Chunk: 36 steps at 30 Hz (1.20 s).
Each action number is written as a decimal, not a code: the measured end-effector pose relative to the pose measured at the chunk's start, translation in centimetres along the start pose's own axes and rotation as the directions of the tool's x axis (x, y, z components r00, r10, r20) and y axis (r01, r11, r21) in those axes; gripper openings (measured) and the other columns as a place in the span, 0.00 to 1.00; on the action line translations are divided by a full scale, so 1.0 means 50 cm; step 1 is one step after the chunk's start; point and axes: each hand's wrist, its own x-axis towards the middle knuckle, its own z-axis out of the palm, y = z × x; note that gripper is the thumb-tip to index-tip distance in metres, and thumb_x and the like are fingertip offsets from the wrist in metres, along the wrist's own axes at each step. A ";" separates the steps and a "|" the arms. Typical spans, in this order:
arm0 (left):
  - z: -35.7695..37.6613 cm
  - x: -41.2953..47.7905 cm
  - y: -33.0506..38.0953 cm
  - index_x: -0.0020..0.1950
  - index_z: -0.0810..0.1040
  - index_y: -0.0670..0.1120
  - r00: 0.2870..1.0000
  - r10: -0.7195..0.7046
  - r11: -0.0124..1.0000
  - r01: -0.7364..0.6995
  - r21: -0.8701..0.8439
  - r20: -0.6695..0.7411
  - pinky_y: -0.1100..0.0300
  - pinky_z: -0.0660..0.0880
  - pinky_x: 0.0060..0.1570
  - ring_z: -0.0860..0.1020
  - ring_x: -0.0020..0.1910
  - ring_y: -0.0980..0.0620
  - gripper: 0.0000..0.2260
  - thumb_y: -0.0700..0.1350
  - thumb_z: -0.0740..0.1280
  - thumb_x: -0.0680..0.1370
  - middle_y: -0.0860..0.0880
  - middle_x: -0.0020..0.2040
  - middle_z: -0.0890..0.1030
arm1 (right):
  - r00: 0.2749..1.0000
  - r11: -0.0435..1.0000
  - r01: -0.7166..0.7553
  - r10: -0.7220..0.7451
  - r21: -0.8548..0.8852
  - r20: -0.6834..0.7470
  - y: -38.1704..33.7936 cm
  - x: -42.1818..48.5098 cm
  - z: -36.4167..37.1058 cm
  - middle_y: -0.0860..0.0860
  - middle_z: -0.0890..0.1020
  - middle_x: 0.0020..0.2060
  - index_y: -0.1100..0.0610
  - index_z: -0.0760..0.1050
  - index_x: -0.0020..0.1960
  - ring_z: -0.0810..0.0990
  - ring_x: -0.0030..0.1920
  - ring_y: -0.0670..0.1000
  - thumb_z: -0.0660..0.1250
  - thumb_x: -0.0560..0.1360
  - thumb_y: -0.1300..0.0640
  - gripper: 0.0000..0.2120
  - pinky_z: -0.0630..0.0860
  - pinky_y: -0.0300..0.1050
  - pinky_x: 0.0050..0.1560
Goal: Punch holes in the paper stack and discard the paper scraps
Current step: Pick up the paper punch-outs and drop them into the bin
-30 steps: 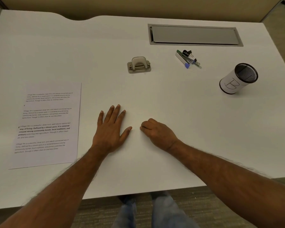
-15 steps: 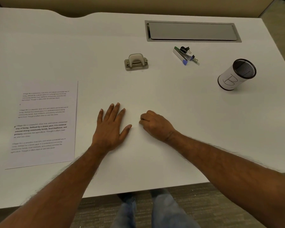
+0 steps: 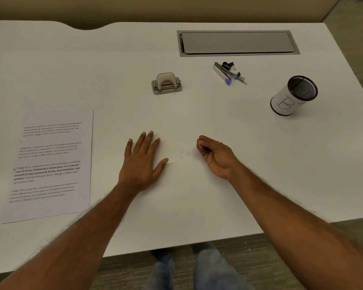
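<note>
White desk (image 3: 218, 185) lies under both our hands. Our right hand (image 3: 216, 158) is raised slightly, its fingers curled and thumb pressed to fingertips (image 3: 199, 144), pinching what looks like a tiny white scrap; it is too small to be sure. Just left of it, faint specks (image 3: 184, 153) show on the desk, perhaps more scraps. Our left hand (image 3: 142, 162) lies flat, fingers spread. Beyond the hands sits the punch (image 3: 166, 83); far right of it, the cup (image 3: 292, 96); well to the left, the paper (image 3: 48, 164). We judge the scrap could slip from so light a pinch on the long carry to the cup, and white bits would vanish against the white desk.
</note>
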 end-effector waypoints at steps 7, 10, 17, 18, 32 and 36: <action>-0.006 0.050 0.045 0.78 0.60 0.48 0.999 0.046 0.999 -0.046 -0.005 0.011 0.42 0.47 0.76 0.51 0.79 0.48 0.30 0.63 0.50 0.80 0.47 0.80 0.56 | 0.998 0.971 -0.058 0.055 0.231 0.023 -0.044 -0.005 -0.029 0.55 0.80 0.41 0.64 0.78 0.45 0.79 0.44 0.50 0.63 0.75 0.71 0.06 0.81 0.35 0.39; -0.010 0.083 0.077 0.78 0.59 0.48 0.997 0.078 0.997 -0.078 -0.009 0.022 0.42 0.47 0.76 0.50 0.79 0.49 0.31 0.63 0.49 0.80 0.47 0.80 0.55 | 0.998 0.959 -0.053 0.043 0.279 0.041 -0.085 -0.010 -0.040 0.56 0.80 0.41 0.64 0.79 0.44 0.79 0.44 0.50 0.62 0.75 0.71 0.08 0.80 0.36 0.37; -0.024 0.183 0.173 0.78 0.60 0.48 0.986 0.165 0.986 -0.165 -0.021 0.024 0.42 0.47 0.76 0.50 0.79 0.49 0.32 0.65 0.46 0.79 0.47 0.80 0.54 | 0.998 0.950 0.040 -0.054 0.309 0.037 -0.234 -0.013 -0.082 0.57 0.81 0.39 0.64 0.82 0.40 0.80 0.42 0.51 0.65 0.72 0.71 0.09 0.80 0.36 0.37; -0.025 0.199 0.189 0.78 0.60 0.48 0.984 0.178 0.984 -0.178 -0.027 0.024 0.42 0.47 0.76 0.50 0.79 0.49 0.32 0.65 0.46 0.79 0.47 0.80 0.54 | 0.996 0.950 0.076 -0.084 0.302 0.013 -0.262 -0.014 -0.090 0.56 0.81 0.39 0.64 0.81 0.41 0.80 0.42 0.50 0.64 0.74 0.71 0.09 0.80 0.36 0.37; 0.003 0.333 0.369 0.78 0.59 0.49 0.953 0.298 0.953 -0.294 -0.068 0.061 0.43 0.47 0.77 0.49 0.79 0.49 0.38 0.70 0.37 0.76 0.48 0.80 0.52 | 0.600 0.298 0.379 -0.800 -0.876 -0.012 -0.587 0.045 -0.233 0.54 0.86 0.42 0.60 0.83 0.45 0.83 0.41 0.49 0.73 0.69 0.66 0.06 0.80 0.39 0.48; 0.015 0.339 0.375 0.78 0.59 0.49 0.952 0.298 0.954 -0.294 -0.060 0.076 0.43 0.47 0.77 0.49 0.79 0.49 0.37 0.69 0.38 0.77 0.48 0.80 0.52 | 0.617 0.103 0.277 -0.781 -0.955 0.095 -0.609 0.073 -0.233 0.52 0.84 0.38 0.58 0.82 0.44 0.80 0.35 0.41 0.72 0.70 0.66 0.05 0.76 0.29 0.41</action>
